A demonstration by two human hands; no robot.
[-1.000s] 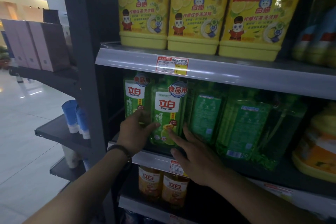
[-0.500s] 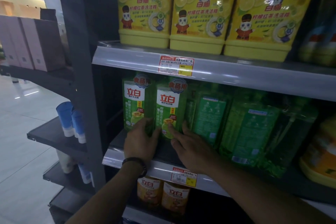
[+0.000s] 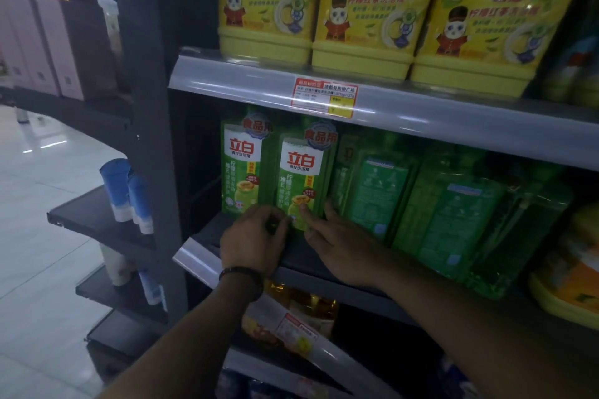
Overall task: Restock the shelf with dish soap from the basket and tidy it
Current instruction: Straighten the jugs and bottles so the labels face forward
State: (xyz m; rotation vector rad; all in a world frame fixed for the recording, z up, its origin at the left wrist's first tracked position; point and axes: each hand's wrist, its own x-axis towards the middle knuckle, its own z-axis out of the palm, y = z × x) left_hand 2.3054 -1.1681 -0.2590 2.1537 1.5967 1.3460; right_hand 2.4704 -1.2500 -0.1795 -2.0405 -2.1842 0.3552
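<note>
Two dish soap bottles (image 3: 241,168) face front, side by side, at the left end of the mid shelf (image 3: 197,257), set back from its front edge. My L hand (image 3: 256,241) has its fingers curled at the btm-left corner of the 2nd bottle (image 3: 303,178); can't tell if they grip. R hand (image 3: 343,249) fingers are straight, w/ the index tip on that bottle's front and the others along its right side. Other green bottles (image 3: 372,197) further right show back labels.

This is a shop. Price tags (image 3: 324,100) sit on the front edges of the metal shelves (image 3: 453,128), which carry rows of identical yellow jugs (image 3: 363,10) and green bottles (image 3: 301,172). At the left, more racks (image 3: 94,227) with boxes (image 3: 48,45) and tubes (image 3: 124,191) stand on a glossy tiled floor (image 3: 39,204).
</note>
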